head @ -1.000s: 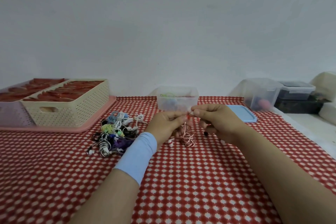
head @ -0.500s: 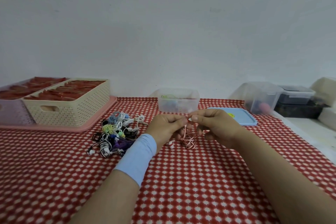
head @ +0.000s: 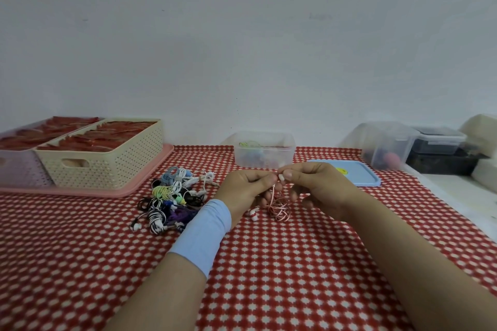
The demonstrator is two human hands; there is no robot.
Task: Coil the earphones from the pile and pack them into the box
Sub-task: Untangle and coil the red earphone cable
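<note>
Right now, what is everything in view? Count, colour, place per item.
earphone pile: one, mixed colours, left of the hands
pink earphone: one, pink-white, dangling from both hands
clear box: one, transparent, behind the hands, earphones inside
lid: one, blue, right of the clear box
cream basket: one, cream, red contents, far left
tray: one, pink, under the cream basket
pale bin: one, translucent, left edge
clear tub: one, transparent, far right
lidded tub: one, dark, beside the clear tub
tablecloth: one, red-white checked, underneath
wristband: one, light blue, left wrist
left hand: one, pinching the cord
right hand: one, pinching the white tip
</note>
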